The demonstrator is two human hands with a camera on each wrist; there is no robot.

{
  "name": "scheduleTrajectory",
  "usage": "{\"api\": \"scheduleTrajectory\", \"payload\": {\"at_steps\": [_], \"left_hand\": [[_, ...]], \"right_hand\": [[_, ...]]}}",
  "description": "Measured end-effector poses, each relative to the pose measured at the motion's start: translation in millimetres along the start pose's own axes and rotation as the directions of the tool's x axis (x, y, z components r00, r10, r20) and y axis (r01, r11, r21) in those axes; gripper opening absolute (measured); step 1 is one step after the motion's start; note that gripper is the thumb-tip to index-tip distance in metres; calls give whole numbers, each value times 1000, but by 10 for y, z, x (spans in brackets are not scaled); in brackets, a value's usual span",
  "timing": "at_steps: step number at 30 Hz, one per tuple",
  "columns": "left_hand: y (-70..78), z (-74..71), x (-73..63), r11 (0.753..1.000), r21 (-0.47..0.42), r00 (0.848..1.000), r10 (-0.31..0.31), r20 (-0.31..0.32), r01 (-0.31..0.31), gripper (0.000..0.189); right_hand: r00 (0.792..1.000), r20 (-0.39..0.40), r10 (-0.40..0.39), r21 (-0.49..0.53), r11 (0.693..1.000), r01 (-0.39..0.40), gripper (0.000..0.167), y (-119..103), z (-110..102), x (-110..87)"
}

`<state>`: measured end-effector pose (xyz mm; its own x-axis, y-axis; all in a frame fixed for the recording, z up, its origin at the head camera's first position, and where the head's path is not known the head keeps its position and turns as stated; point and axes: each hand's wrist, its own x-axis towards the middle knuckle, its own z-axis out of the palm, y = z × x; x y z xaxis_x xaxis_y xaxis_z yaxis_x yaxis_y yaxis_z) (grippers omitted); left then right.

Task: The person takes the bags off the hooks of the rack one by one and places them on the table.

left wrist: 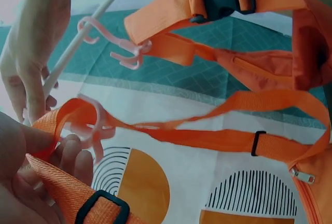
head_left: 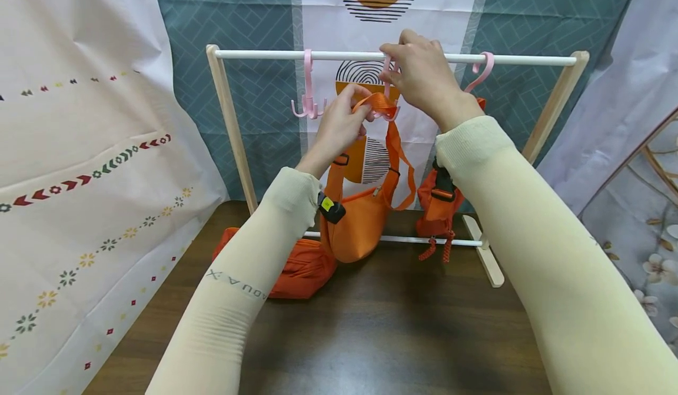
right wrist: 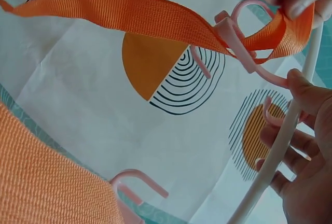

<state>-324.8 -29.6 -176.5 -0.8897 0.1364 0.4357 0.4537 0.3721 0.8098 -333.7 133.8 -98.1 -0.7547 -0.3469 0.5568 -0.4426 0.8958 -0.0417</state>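
We see the left hand (head_left: 344, 115) with thumb and fingers bent together, pinching a loop of the orange strap (head_left: 377, 102) just beside the lower prongs of the middle pink hook (right wrist: 238, 47). The right hand (head_left: 424, 77) is partly closed and holds the upper part of this same hook at the white rail (head_left: 254, 55), with the thumb on the pink stem and some fingers behind the rail. The strap touches the hook, but we cannot tell for sure which prong carries it. The strap belongs to the orange crossbody bag (head_left: 356, 227), which hangs under the left hand, above the worktop (head_left: 381, 330), with its zip along the upper edge and a black slider (head_left: 341, 159) on the strap. To the left of the middle hook, we find the left pink hook (head_left: 308, 86) on the rail, its prongs bare. To the right, the right pink hook (head_left: 481, 71) carries a red-orange bag (head_left: 439, 203) with a black buckle and two braided cords hanging down. Another red-orange bag (head_left: 304, 271) lies on the worktop at the left, partly hidden behind the left sleeve (head_left: 254, 254). The rail is held between slanting wooden posts (head_left: 230, 112), and behind it we see a teal curtain (head_left: 222, 12) with a white panel of orange and black round patterns
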Motion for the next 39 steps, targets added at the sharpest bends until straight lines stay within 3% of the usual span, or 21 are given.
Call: {"api": "scheduleTrajectory", "payload": {"at_steps": [9,18,26,28,31,33,39], "left_hand": [[48,51,-14,992,-94,992,70,-103,-79,22],[129,191,24,988,-109,982,90,-167,-109,22],[172,264,46,948,-232,941,139,-307,-216,18],[157,279,27,942,-267,949,123,-290,-204,18],[119,299,-15,944,-298,978,84,-191,-139,19],[90,306,-38,952,-287,990,76,-122,-108,19],[-4,305,-98,978,-178,993,115,7,-112,15]], "right_hand": [[1000,-20,-5,-11,1000,4,45,21,14,27],[999,-44,5,4,1000,-5,36,31,22,52],[999,-46,13,23,1000,-12,35,8,12,56],[999,-45,9,26,1000,-7,35,1,11,59],[999,-38,6,23,1000,-5,39,-10,11,56],[999,-36,4,20,1000,-3,40,-12,13,59],[999,-34,11,19,1000,-10,42,3,15,61]]}}
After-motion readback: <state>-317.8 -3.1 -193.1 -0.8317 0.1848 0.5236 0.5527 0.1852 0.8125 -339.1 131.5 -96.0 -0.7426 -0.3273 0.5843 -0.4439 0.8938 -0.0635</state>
